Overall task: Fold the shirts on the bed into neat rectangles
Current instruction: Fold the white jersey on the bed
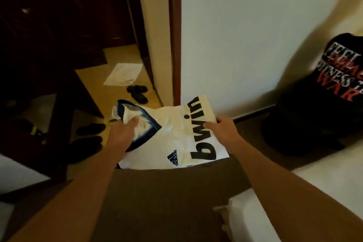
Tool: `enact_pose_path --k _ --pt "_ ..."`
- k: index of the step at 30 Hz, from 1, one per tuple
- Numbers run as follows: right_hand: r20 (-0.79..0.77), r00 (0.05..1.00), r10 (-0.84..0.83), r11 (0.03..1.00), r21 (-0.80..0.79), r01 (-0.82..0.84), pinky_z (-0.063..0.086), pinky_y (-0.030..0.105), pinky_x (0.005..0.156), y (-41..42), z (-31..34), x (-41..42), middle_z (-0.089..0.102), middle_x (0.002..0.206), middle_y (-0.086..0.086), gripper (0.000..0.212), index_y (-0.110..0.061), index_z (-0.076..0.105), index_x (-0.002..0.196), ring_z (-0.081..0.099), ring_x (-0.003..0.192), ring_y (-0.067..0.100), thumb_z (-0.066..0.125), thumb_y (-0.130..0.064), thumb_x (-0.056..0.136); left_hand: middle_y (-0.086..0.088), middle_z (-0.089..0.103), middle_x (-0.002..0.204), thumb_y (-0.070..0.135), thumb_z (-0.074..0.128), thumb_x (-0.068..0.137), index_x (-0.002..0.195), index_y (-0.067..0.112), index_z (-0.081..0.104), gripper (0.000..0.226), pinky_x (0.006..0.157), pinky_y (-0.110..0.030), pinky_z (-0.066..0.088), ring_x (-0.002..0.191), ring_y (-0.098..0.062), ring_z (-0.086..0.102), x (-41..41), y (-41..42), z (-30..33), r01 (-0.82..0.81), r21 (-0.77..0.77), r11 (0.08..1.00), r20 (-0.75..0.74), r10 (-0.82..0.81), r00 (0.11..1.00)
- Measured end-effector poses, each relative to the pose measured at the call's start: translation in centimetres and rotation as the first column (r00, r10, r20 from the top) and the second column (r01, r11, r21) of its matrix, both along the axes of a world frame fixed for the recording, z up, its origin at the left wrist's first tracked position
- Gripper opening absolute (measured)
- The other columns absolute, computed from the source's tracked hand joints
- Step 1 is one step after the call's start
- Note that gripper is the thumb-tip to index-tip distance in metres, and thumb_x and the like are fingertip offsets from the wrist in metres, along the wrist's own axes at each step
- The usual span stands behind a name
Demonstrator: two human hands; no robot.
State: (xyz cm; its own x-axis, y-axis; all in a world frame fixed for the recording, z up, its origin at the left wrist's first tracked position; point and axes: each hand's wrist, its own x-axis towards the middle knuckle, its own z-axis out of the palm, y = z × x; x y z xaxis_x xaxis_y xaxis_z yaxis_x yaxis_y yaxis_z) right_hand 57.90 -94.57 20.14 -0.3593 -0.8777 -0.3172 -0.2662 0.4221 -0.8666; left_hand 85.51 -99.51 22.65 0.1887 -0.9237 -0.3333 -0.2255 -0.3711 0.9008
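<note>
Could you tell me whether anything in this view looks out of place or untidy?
Yes. A white sheet or cloth lies askew on the floor by the doorway, beside dark sandals. The white jersey, held by both hands, looks evenly folded; the black shirt sits loosely heaped.

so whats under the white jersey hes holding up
Below the white jersey, brown surface at its near edge, floor with dark shoes at its far edge; directly beneath is hidden.

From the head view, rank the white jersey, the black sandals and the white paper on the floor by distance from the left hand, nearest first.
1. White jersey: gripped at its collar by the left hand.
2. Black sandals: on the floor just beyond.
3. White paper: farther along the floor.
</note>
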Motion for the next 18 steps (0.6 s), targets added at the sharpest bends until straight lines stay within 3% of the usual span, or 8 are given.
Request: enact_pose_path --k 4,9,13,18 --pt "-0.012 0.995 0.103 0.995 -0.014 -0.103 0.059 0.041 0.084 -6.8 1.4 4.4 0.071 0.105 0.006 0.027 -0.011 0.063 0.113 0.070 0.092 0.024 0.072 -0.023 0.091 -0.011 0.067 0.113 0.028 0.062 0.101 0.129 0.007 0.062 0.035 0.082 -0.039 0.047 0.098 -0.028 0.063 4.8 -3.7 2.2 -0.126 -0.034 0.991 -0.027 0.125 0.992" --pt "0.046 0.979 0.200 0.979 -0.059 -0.197 0.054 0.029 0.072 -15.2 2.8 7.8 0.070 0.108 0.008 0.027 -0.011 0.063 0.114 0.069 0.094 0.024 0.072 -0.020 0.090 -0.011 0.066 0.109 0.022 0.063 0.100 0.126 0.005 0.063 0.031 0.080 -0.035 0.044 0.089 -0.023 0.061 8.0 -9.3 4.1 -0.239 -0.057 0.969 -0.037 0.237 0.971" --pt "0.061 0.963 0.262 0.963 -0.077 -0.257 0.057 0.041 0.086 -21.8 3.6 9.4 0.070 0.105 0.007 0.029 -0.012 0.062 0.114 0.069 0.095 0.027 0.073 -0.022 0.089 -0.011 0.064 0.108 0.022 0.062 0.101 0.128 0.005 0.061 0.032 0.079 -0.036 0.044 0.086 -0.022 0.059 9.2 -13.9 5.2 -0.303 -0.053 0.951 -0.024 0.303 0.953" --pt "0.007 0.955 0.297 0.947 -0.127 -0.294 0.051 0.031 0.070 -31.0 5.3 11.6 0.071 0.099 0.008 0.024 -0.012 0.066 0.107 0.068 0.087 0.024 0.073 -0.023 0.087 -0.008 0.064 0.108 0.024 0.062 0.100 0.131 0.008 0.060 0.035 0.079 -0.035 0.045 0.086 -0.021 0.061 10.6 -20.8 6.7 -0.370 -0.079 0.926 -0.037 0.368 0.929"
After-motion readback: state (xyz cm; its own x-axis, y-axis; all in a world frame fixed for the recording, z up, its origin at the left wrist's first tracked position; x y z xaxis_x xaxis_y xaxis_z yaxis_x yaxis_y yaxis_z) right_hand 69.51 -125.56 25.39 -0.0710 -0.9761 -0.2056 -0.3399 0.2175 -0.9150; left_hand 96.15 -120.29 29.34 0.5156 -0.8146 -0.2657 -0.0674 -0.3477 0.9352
